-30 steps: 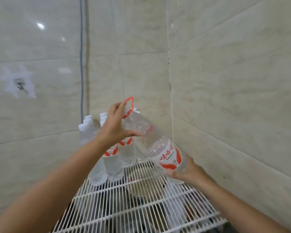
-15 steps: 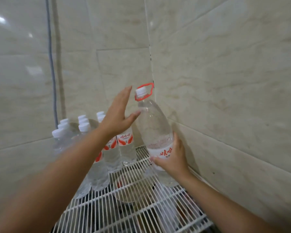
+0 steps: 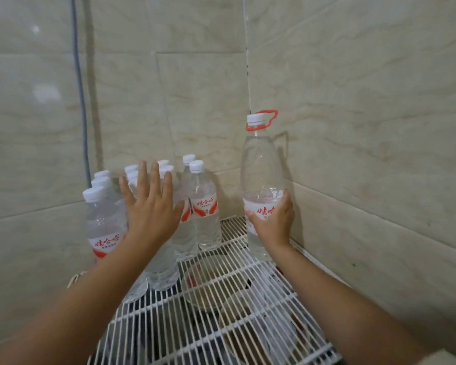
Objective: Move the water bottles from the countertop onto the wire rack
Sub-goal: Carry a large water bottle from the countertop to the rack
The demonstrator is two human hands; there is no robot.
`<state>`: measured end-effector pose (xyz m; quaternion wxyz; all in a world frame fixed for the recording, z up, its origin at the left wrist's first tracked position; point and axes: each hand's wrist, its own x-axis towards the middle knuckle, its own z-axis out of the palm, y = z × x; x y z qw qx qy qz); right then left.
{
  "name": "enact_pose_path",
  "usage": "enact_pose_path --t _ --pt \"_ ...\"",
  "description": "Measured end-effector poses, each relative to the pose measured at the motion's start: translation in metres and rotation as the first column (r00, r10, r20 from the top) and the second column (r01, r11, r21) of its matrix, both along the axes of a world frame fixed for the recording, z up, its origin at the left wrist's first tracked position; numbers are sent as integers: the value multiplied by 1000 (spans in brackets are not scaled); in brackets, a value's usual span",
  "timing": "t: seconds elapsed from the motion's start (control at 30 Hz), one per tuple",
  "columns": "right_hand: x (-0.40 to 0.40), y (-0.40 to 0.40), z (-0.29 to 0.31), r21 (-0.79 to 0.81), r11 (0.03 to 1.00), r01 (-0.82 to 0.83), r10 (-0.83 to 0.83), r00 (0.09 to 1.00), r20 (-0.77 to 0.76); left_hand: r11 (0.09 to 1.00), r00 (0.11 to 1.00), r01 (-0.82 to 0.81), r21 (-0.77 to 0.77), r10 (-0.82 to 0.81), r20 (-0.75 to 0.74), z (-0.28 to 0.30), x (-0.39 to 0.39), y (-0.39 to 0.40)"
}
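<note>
A tall clear water bottle (image 3: 262, 169) with a white cap and red carry loop stands upright on the white wire rack (image 3: 221, 306), close to the right wall. My right hand (image 3: 273, 222) grips it around its red-and-white label. Several smaller water bottles (image 3: 204, 206) with white caps stand clustered at the rack's back left. In front of that cluster my left hand (image 3: 152, 206) is held flat with fingers spread, and it holds nothing. It hides some of the small bottles.
Beige tiled walls close in the rack at the back, left and right. A grey cable (image 3: 79, 83) runs down the left wall. Bowls (image 3: 206, 288) and dark items show below through the wires. Bare rack lies between the bottles and toward me.
The tall bottle went from tilted to upright, now standing on the rack by the right wall. My left hand let go of its neck and moved left, in front of the small bottles.
</note>
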<state>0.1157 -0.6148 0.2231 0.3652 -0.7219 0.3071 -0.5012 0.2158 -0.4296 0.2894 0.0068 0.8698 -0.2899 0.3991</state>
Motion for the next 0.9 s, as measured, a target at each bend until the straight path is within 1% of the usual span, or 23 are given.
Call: enact_pose_path --t 0.1,0.23,0.37,0.47,0.6,0.77,0.9 --pt "24 -8 1 -1 999 50 -50 999 -18 1000 1000 -8 8 8 -30 -8 -2 6" --pt "59 -20 0 -12 996 86 -86 996 -13 998 998 46 -43 -47 -34 -24 7 12" --pt "90 -34 -1 -49 992 119 -122 991 -53 989 987 115 -89 -104 120 -33 13 12" --pt "106 -42 -4 -79 987 141 -147 986 -82 993 967 97 -63 -79 241 -39 17 14" --pt "118 -53 -9 -143 982 124 -144 980 -135 991 951 103 -88 -73 299 -44 22 14" --pt "126 -62 -10 -184 975 127 -166 963 -212 992 945 105 -71 -78 318 -47 24 15" --pt "122 -60 -10 -207 973 106 -162 947 -276 978 966 161 -133 -129 225 -47 25 15"
